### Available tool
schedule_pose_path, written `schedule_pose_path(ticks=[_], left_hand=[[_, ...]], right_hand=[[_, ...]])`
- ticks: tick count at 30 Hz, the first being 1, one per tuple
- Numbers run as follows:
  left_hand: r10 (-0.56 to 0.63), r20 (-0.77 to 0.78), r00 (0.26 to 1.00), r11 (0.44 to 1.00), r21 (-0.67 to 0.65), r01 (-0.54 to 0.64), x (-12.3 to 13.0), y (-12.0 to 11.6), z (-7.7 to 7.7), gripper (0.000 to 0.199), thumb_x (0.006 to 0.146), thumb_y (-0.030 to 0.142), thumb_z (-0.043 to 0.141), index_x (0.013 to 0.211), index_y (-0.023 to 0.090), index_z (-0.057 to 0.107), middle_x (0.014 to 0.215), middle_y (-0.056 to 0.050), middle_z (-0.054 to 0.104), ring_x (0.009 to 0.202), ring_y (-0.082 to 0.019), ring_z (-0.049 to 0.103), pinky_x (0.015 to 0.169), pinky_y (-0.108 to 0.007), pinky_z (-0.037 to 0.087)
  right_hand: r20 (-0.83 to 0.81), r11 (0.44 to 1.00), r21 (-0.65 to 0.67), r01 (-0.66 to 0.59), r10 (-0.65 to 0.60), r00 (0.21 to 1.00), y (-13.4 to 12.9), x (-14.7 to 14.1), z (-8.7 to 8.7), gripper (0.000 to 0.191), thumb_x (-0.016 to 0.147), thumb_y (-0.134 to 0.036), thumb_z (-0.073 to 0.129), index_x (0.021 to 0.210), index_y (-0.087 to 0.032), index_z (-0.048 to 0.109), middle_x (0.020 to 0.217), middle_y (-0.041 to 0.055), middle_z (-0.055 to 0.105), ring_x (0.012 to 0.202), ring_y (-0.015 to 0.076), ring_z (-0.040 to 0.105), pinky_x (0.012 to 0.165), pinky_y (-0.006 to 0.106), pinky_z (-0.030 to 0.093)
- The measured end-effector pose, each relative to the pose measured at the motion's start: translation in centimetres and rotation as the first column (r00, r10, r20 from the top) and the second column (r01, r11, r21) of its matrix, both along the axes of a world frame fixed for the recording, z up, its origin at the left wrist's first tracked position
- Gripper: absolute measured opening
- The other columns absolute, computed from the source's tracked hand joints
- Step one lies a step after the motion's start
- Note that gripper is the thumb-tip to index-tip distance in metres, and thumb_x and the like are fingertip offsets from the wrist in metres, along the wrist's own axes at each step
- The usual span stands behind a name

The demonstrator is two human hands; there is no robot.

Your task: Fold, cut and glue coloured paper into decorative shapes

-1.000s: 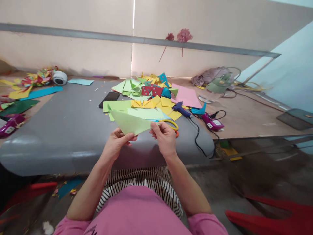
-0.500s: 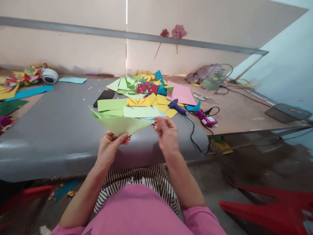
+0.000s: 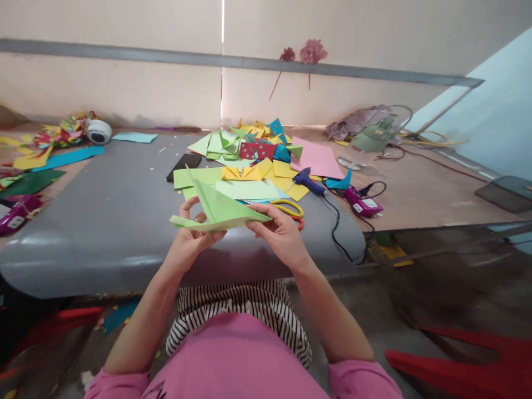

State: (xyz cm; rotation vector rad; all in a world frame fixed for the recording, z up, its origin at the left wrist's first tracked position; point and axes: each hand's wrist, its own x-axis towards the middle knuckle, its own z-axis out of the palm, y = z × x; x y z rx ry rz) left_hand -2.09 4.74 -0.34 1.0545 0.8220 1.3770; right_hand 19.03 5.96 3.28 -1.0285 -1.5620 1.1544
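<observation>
Between my hands is a folded light green paper point(image 3: 224, 209), held above the front of the table with one pointed flap standing up. My left hand point(image 3: 192, 233) grips its lower left side, thumb in front and fingers behind. The right corner is pinched by my right hand point(image 3: 276, 228). Just beyond lie scissors with yellow and orange handles point(image 3: 291, 208), partly covered by my right hand and the papers. Flat green sheets point(image 3: 245, 190) and a yellow folded paper point(image 3: 241, 173) rest behind the held piece.
A blue glue gun point(image 3: 308, 182) lies right of the papers, its cord hanging over the front edge near a purple power socket point(image 3: 362, 203). A black phone point(image 3: 183, 166) is at left. Folded green pieces point(image 3: 220, 145) and a pink sheet point(image 3: 318, 156) lie farther back.
My right hand has come to the paper's right corner and now pinches it. The paper has been tilted, its flap now raised. The scissors' handles have come into sight.
</observation>
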Motion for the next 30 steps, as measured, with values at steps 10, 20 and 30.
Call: schedule_pose_path(ticks=[10,20,30], left_hand=[[-0.153,-0.102,0.983,0.972,0.164,0.168,-1.9,0.8,0.0,0.060,0.082,0.029,0.081,0.130,0.033,0.045,0.120,-0.003,0.068,0.096,-0.016,0.070,0.077,-0.025,0.060],[-0.124,-0.064,0.990,0.988,-0.102,0.118,-2.5,1.2,0.2,0.039,0.086,0.036,0.070,0.122,0.023,0.068,0.113,-0.006,0.073,0.081,-0.013,0.067,0.063,-0.020,0.052],[-0.314,-0.250,0.916,0.917,-0.331,0.224,-3.4,4.7,2.7,0.042,0.064,0.035,0.087,0.099,0.020,0.071,0.082,-0.001,0.071,0.066,-0.011,0.059,0.056,-0.020,0.043]], right_hand=[[0.053,0.961,-0.197,-0.193,0.207,0.977,-0.2,0.4,1.0,0.031,0.089,-0.049,0.065,0.091,-0.019,0.067,0.088,0.0038,0.070,0.070,0.0117,0.063,0.054,0.020,0.049],[0.131,0.981,-0.185,-0.061,0.086,0.988,0.2,-1.1,-0.7,0.020,0.085,-0.039,0.060,0.090,-0.020,0.062,0.081,-0.0005,0.062,0.070,0.0124,0.058,0.053,0.022,0.056],[0.126,0.969,-0.219,-0.114,0.144,0.981,0.9,-1.2,-1.0,0.035,0.085,-0.037,0.064,0.115,-0.020,0.059,0.095,0.0026,0.069,0.073,0.0136,0.063,0.051,0.022,0.054]])
